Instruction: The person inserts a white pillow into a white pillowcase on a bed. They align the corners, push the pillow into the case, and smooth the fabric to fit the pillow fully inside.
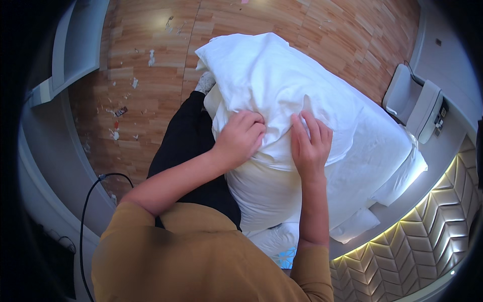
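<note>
A white bedding cover (260, 75) lies in a rumpled heap over the near part of a bed. My left hand (241, 136) is curled on its near left part, with fingers bent into the cloth. My right hand (312, 145) pinches a raised fold of the same cloth, a short way to the right. Creases run between the two hands. Whether a pillow or duvet is inside the cover cannot be told. Under it spreads smooth white bedding (271, 196), which covers the bed (381, 147).
White pillows (356, 224) lie by the lit, padded headboard (419, 234). A bedside unit (415, 102) stands at the far right. Paper scraps (151, 58) litter the wooden floor (151, 90) on the left. A black cable (83, 226) hangs at my left, near a white cabinet (81, 41).
</note>
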